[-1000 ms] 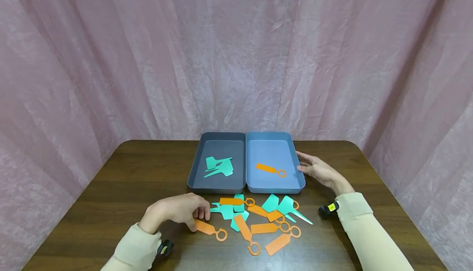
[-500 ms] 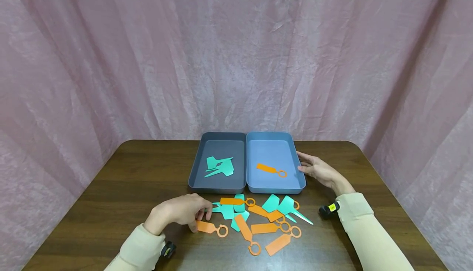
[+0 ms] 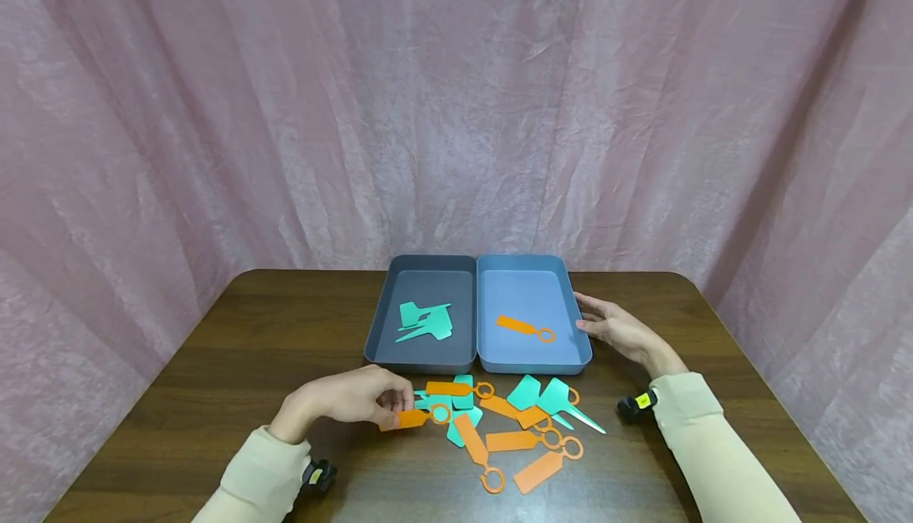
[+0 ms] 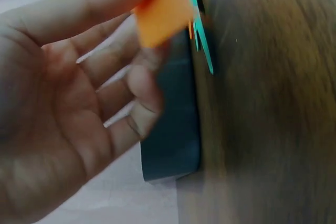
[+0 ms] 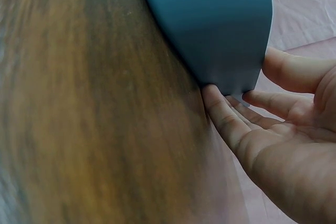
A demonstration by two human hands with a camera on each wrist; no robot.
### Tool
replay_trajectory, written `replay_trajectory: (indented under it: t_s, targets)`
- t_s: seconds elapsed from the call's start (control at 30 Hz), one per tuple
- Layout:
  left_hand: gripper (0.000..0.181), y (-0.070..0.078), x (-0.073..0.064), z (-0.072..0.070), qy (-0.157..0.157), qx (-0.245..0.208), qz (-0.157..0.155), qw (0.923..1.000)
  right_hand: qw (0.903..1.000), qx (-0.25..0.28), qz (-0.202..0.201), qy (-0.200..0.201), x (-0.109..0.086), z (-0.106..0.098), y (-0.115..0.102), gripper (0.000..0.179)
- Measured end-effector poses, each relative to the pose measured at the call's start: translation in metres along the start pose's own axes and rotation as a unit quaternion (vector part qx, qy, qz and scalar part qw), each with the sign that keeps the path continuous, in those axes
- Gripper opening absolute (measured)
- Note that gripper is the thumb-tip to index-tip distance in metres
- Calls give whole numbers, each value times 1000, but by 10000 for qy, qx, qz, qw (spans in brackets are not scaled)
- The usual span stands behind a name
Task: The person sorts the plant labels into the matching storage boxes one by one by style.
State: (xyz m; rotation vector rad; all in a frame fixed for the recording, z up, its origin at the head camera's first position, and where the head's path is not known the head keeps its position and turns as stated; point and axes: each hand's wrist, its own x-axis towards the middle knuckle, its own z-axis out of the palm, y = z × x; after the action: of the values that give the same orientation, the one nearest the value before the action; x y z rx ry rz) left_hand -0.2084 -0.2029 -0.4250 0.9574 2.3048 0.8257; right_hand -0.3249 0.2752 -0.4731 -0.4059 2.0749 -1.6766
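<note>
"What are the fingers of the left hand (image 3: 354, 398) up to?"

"Thumb and fingertip are clamped on an orange tag (image 3: 409, 419), by its flat end. The other fingers curve inward, with gaps between them."

"And the tag's ring?"

"It points rightward, over a green tag (image 3: 437, 406) at the pile's left edge (whether the two touch, I can't tell from here)."

"The right hand (image 3: 626, 337), then?"

"Fingers fairly straight, slightly spread, their tips against the outer side of the blue tray (image 3: 524, 284). The thumb is up by the rim, the fingertips down at the base."

"What lies between the hands?"

"Loose tags, just off the trays' near edges. Orange ones overlap green ones up close to the trays; one orange piece (image 3: 538, 472) sits lowest, towards the right."

"And in the trays?"

"An orange piece with a ring (image 3: 515, 324) lies flat in the blue one, with plenty of floor beyond it. The dark grey tray (image 3: 431, 284), just beside it on the left, holds overlapping green pieces (image 3: 433, 323)."

"How much room around them?"

"Wide wood either side: the table (image 3: 285, 325) stretches well out left and right to slanting edges. Behind, the trays stand near the far edge, with the pink curtain (image 3: 456, 111) hanging past it."
</note>
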Motion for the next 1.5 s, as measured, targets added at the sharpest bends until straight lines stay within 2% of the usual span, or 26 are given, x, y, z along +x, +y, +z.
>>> replay_trajectory:
  t_s: [0.1,0.27,0.37,0.47,0.6,0.77,1.1,1.5]
  targets:
    - [18,-2,4,1,231,-182,190,9994,10000,1,2,9,-1,0,0,73]
    - [14,-4,8,2,834,-388,511,9944,10000,22,-49,0,0,1,-1,73]
    - [11,-5,9,2,1150,-491,554,9906,10000,67,-45,4,0,2,-1,72]
    - [10,-4,12,1,1331,-655,533,9875,10000,51,-44,1,0,1,-2,72]
    - [10,-1,17,-2,1481,-697,462,9854,10000,10,-46,23,0,0,-2,71]
    - [14,2,25,-5,1656,-540,463,9836,10000,7,-77,-3,1,0,-1,71]
    - [22,13,40,-8,1807,-429,507,9813,10000,41,-57,10,0,0,0,72]
    - [27,19,56,-12,1947,-276,639,9784,9999,89,-60,-9,0,1,-1,71]
